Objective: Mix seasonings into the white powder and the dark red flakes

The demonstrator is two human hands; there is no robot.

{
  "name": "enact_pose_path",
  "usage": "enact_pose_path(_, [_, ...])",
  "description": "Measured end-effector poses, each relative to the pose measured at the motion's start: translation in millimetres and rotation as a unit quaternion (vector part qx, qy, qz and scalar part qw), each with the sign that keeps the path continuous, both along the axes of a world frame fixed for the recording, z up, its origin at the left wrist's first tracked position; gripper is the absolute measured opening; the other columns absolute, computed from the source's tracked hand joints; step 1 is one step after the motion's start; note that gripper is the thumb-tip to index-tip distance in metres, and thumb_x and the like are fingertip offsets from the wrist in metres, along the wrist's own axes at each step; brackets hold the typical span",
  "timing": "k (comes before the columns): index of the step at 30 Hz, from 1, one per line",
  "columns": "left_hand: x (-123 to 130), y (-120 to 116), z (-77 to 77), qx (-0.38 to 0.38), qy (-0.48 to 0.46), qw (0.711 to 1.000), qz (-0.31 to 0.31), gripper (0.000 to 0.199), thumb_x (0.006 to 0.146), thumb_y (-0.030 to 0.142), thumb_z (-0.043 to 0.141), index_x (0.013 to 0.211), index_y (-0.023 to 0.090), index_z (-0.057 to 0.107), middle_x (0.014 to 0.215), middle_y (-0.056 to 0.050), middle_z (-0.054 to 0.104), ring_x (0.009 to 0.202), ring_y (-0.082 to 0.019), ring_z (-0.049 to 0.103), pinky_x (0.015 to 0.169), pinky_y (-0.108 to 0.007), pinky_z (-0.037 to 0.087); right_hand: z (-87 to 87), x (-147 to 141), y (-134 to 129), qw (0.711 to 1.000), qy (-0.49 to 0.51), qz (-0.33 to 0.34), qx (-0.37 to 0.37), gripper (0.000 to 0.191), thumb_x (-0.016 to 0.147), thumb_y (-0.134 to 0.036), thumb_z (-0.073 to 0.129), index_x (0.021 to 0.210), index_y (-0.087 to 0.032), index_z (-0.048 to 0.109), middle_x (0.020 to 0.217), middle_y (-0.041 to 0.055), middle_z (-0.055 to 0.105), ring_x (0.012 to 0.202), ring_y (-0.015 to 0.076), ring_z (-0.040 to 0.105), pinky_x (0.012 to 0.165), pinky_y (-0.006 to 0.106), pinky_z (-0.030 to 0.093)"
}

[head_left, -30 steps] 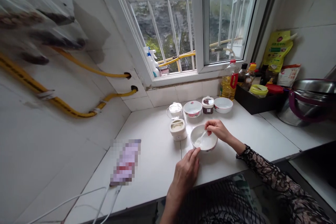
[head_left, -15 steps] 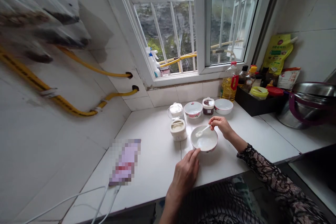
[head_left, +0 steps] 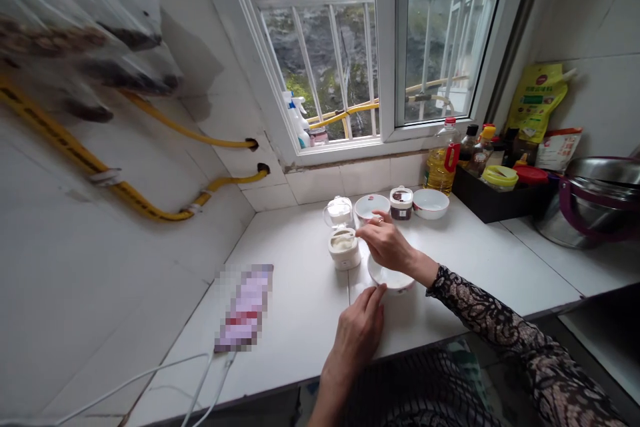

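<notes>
My right hand pinches a small white spoon at the mouth of an open cream-coloured seasoning jar. Pale powder or grains show inside that jar; the spoon's bowl is hard to make out there. Under my right wrist stands a white bowl, partly covered by the hand and forearm. At its near rim, my left hand grips the edge with fingers held together. Behind stand a white jar, a flower-patterned bowl, a jar with dark red contents and another white bowl.
An oil bottle and a black box of seasoning bottles stand by the window. A steel pot is at the right. A pixelated purple object with a white cable lies at the left. Yellow pipes run along the wall.
My right hand has moved the spoon left from over the near bowl to the cream jar. My left hand stays at the bowl's rim. The view has shifted slightly.
</notes>
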State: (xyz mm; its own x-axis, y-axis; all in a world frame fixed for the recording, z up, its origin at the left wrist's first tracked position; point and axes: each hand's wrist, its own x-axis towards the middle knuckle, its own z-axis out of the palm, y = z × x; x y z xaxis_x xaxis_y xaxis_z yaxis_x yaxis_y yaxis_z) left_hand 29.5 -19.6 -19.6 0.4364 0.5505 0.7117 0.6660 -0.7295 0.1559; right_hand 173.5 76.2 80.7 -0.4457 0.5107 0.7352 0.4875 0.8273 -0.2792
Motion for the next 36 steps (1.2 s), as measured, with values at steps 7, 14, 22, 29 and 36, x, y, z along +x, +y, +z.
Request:
enact_pose_path(7, [0.3, -2.1, 3.8, -0.012, -0.008, 1.0, 0.0, 0.035, 0.096, 0.01, 0.039, 0.129, 0.016, 0.048, 0.106, -0.01, 0.068, 0.091, -0.019, 0.07, 0.073, -0.026, 0.058, 10.5, 34.3, 3.1, 0.969, 0.165, -0.059, -0.172, 0.015, 0.083, -0.016, 0.048, 0.08, -0.021, 0.062, 0.07, 0.0022, 0.069, 0.069, 0.0194, 0.062, 0.079, 0.035, 0.045])
enact_pose_path(14, [-1.1, -2.0, 3.3, -0.012, 0.004, 1.0, -0.003, 0.035, 0.096, 0.011, 0.04, 0.131, 0.015, 0.047, 0.107, -0.011, 0.068, 0.093, -0.019, 0.07, 0.074, -0.026, 0.057, -5.6, 72.1, -10.1, 0.977, -0.014, -0.102, -0.187, 0.019, 0.071, -0.008, 0.049, 0.062, -0.02, 0.061, 0.054, -0.0019, 0.062, 0.056, 0.0143, 0.052, 0.092, 0.038, 0.037])
enact_pose_path(22, [-1.1, -1.4, 3.2, -0.008, 0.003, 1.0, 0.001, 0.034, 0.097, 0.011, 0.04, 0.129, 0.015, 0.049, 0.107, -0.01, 0.069, 0.095, -0.019, 0.07, 0.077, -0.025, 0.058, -17.5, 56.2, -22.7, 0.941, 0.043, -0.033, -0.333, 0.016, 0.067, -0.011, 0.046, 0.062, -0.019, 0.059, 0.049, -0.0032, 0.058, 0.052, 0.0132, 0.053, 0.07, 0.028, 0.044])
enact_pose_path(29, [-1.0, -1.5, 2.6, -0.009, 0.002, 1.0, 0.003, 0.034, 0.097, 0.011, 0.04, 0.129, 0.016, 0.049, 0.107, -0.01, 0.069, 0.095, -0.018, 0.07, 0.077, -0.025, 0.057, -21.8, 72.3, -14.1, 0.851, 0.242, -0.024, -0.465, 0.011, 0.06, -0.02, 0.052, 0.061, -0.017, 0.063, 0.047, -0.0025, 0.058, 0.048, 0.0124, 0.052, 0.053, 0.024, 0.041])
enact_pose_path(36, [-0.9, -1.1, 2.5, -0.005, 0.004, 1.0, 0.0, 0.034, 0.097, 0.012, 0.04, 0.13, 0.016, 0.048, 0.106, -0.01, 0.069, 0.094, -0.018, 0.07, 0.077, -0.025, 0.057, -20.6, 83.9, -7.7, 0.822, 0.309, -0.033, -0.477, 0.01, 0.058, -0.021, 0.055, 0.06, -0.017, 0.064, 0.046, -0.0006, 0.06, 0.047, 0.0129, 0.052, 0.054, 0.026, 0.043])
